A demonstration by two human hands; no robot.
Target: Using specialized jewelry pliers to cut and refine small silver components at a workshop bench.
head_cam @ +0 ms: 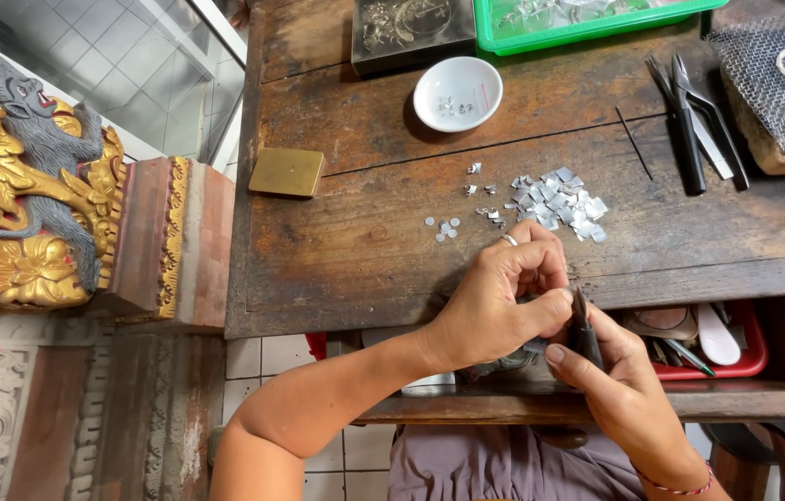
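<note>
My left hand (502, 297) is curled at the front edge of a worn wooden workbench (355, 241), its fingertips pinched on something too small to make out; a ring sits on one finger. My right hand (617, 382) is just below and to the right, gripping a dark slim tool (582, 329) whose tip points up at the left fingertips. A heap of small silvery metal pieces (557, 204) lies on the bench just beyond the hands. A few tiny round discs (445, 227) lie to its left.
A white bowl (457, 93) with tiny bits, a dark box (411, 32) and a green tray (587, 23) stand at the back. Black pliers (696, 121) and wire mesh (782, 83) lie right. A brass block (287, 172) sits left. A red tray (735, 357) is under the bench.
</note>
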